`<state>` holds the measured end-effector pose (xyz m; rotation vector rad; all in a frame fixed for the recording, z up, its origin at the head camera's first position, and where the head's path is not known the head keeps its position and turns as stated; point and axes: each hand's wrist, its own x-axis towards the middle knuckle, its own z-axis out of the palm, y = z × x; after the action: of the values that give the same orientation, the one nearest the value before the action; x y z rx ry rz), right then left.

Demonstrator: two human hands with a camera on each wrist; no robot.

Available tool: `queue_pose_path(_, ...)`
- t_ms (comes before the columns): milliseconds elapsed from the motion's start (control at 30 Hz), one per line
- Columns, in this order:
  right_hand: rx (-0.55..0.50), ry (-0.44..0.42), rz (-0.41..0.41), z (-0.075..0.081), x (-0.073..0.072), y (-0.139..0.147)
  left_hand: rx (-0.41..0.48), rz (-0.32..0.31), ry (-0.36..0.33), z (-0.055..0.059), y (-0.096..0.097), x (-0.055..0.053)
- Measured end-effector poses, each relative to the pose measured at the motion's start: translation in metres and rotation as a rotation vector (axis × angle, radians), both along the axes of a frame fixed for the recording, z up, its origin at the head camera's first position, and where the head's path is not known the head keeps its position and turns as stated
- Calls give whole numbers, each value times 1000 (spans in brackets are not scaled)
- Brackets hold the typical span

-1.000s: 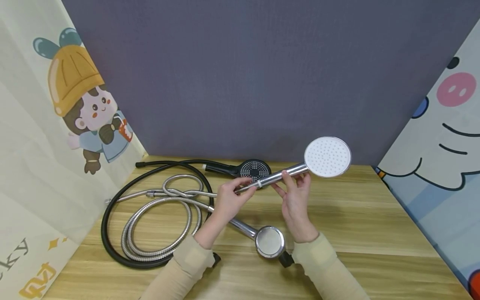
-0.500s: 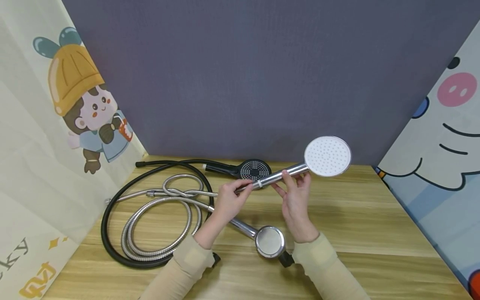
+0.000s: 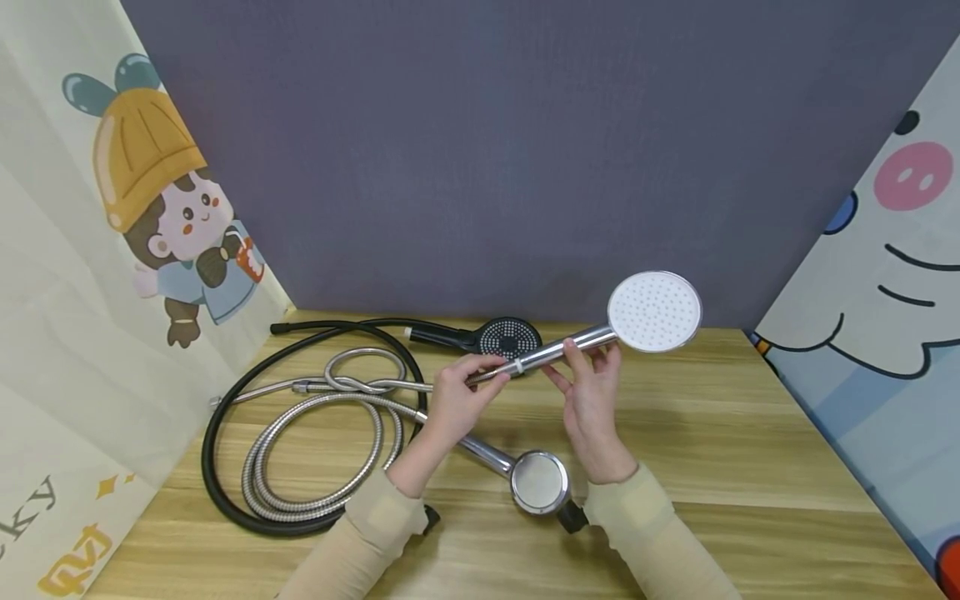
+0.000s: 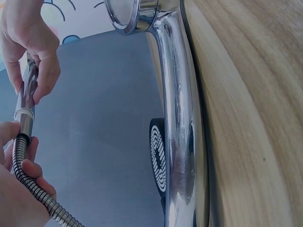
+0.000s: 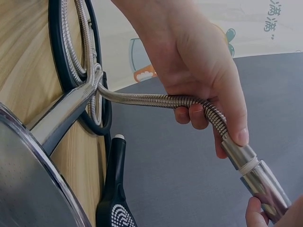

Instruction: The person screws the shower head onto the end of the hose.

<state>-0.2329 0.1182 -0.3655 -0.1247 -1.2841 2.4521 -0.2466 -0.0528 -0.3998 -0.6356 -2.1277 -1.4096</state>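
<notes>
A person's two bare hands held a chrome shower head with a white spray face [image 3: 655, 312] above a wooden table [image 3: 750, 433], right of its middle and toward the back edge. The spray face was turned toward the person, and the handle sloped down to the left. The right hand [image 3: 592, 417] held that handle between thumb and fingers. The left hand [image 3: 461, 400] pinched the metal connector [image 5: 239, 151] of a slim metal hose [image 5: 142, 99], fingers curled round it; connector and handle met at a white ring [image 5: 249, 165]. From there the hose ran left into a loose knot, its far end at the table's left edge. Near the back edge lay a black shower head [image 3: 510, 337]. A black hose [image 3: 208, 450] looped widely near the left edge, one end by the back left corner, around a coiled metal hose [image 3: 255, 467]. Between the forearms lay a round chrome shower head [image 3: 539, 482].
</notes>
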Motion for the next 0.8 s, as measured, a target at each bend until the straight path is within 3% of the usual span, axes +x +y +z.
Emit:
queue_pose_path(533, -11, -7, 2, 0, -1, -1, 47, 0, -17, 2, 0, 1)
queue_pose_path(800, 1, -12, 5, 0, 1, -1, 14, -17, -38, 5, -2, 1)
